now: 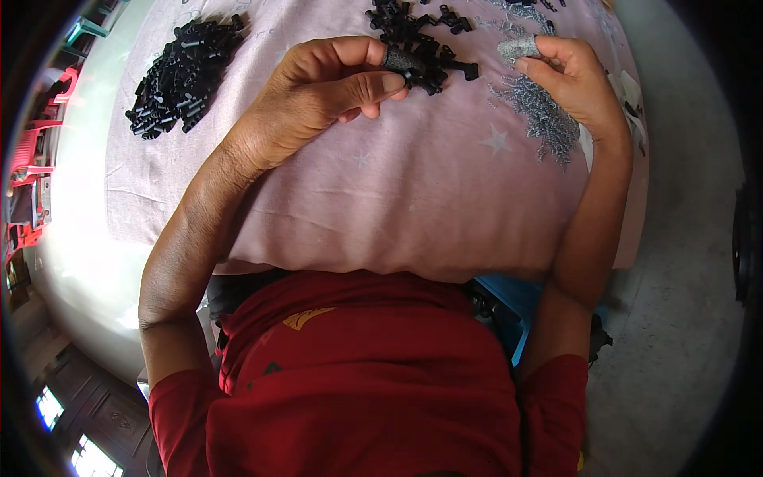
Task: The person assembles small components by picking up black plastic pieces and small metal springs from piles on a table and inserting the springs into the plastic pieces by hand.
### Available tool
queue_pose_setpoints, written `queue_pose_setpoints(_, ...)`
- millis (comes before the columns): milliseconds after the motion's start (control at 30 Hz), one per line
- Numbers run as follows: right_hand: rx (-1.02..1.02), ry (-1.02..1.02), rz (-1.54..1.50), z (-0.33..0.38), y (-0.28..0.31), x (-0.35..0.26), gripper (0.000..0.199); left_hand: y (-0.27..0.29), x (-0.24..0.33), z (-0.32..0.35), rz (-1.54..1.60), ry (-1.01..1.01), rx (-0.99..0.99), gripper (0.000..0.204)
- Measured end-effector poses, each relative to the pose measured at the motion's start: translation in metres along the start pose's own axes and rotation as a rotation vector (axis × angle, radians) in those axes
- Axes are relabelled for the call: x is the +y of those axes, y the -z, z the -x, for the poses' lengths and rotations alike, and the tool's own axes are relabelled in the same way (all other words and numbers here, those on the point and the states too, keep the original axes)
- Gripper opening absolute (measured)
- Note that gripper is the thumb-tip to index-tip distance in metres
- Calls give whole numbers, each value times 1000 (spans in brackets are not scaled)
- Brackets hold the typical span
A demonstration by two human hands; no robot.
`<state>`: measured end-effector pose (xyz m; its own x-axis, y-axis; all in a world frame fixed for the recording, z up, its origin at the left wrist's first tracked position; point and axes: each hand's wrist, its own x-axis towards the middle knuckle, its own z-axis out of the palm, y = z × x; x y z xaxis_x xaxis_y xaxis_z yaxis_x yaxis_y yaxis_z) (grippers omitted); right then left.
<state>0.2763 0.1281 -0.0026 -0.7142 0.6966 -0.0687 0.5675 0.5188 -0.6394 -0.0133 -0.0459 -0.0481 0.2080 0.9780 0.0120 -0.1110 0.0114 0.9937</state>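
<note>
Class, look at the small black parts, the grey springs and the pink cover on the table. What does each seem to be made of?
Small black parts: probably moulded plastic, matt black and uniform in shape.
Grey springs: likely metal wire, thin, silvery and glinting.
Pink cover: woven cloth, soft and creased, printed with pale stars.
The left hand pinches a black part; the right hand pinches a grey piece.

Bright, soft daylight; fisheye bends edges into a dark rim.

The near half of the pink cloth (381, 207) lies bare between the forearms. Along its far edge, black parts (181, 75), another black pile (413, 36) and silver springs (548, 123) block the way.
</note>
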Motion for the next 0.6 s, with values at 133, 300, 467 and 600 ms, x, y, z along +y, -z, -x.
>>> queue_pose_setpoints(133, 155, 134, 147, -8, -2, 19, 35, 0, 3, 2, -19, 7, -2, 14)
queue_pose_setpoints(300, 171, 114, 216, -1, -1, 3, 34, 0, 1, 2, 11, -2, -7, 12)
queue_pose_setpoints(467, 173, 124, 407, 0, -15, -17, 33, 1, 1, 4, -16, 19, 14, 12)
queue_pose_setpoints(600, 191, 74, 421, 7, -9, -27, 33, -1, 3, 1, -5, 13, -4, 11)
